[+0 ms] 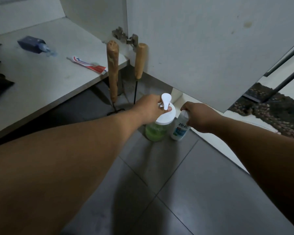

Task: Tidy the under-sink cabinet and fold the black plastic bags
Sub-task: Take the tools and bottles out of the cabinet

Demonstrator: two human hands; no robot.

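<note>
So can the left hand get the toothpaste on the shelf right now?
Probably not right away. The left hand grips the pump of the green soap bottle, so it is busy. The toothpaste tube lies uncovered near the cabinet shelf edge, so once the hand lets go, the way looks free.

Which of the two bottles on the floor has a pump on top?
The green bottle, gripped by the left hand, has a white pump. The white ZINC bottle under the right hand shows none.
</note>
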